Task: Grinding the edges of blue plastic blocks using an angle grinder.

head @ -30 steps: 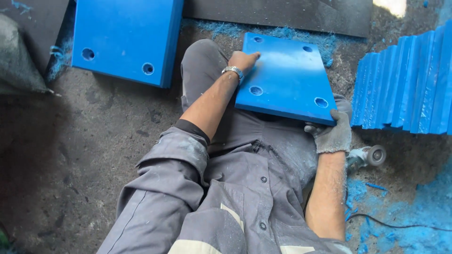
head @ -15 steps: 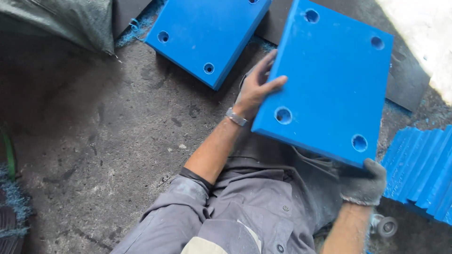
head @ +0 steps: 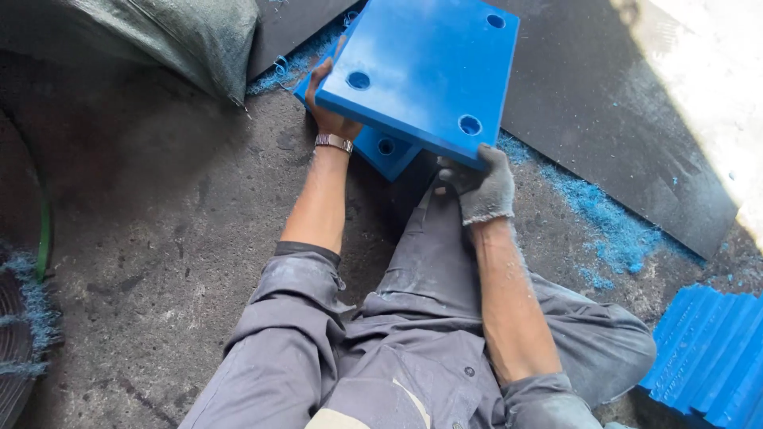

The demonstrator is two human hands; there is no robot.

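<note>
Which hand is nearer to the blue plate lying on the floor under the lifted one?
Left. The left hand grips the lifted plate directly above the floor plate; the gloved right hand holds the near corner, off to its side.

Counts, head view
2 blue drilled plates [head: 429, 63] [head: 381, 147], 1 stack of blue ribbed pieces [head: 707, 357], 1 grey sack [head: 183, 40], 1 black sheet [head: 620, 135], 2 hands [head: 330, 111] [head: 481, 187].

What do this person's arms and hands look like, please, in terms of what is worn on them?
The left hand is bare, with a silver metal watch band at the wrist. The right hand wears a grey knit work glove, dusty and worn. Both arms have grey work-jacket sleeves pushed up above the elbows, with a dark inner cuff showing on the left one.
</note>
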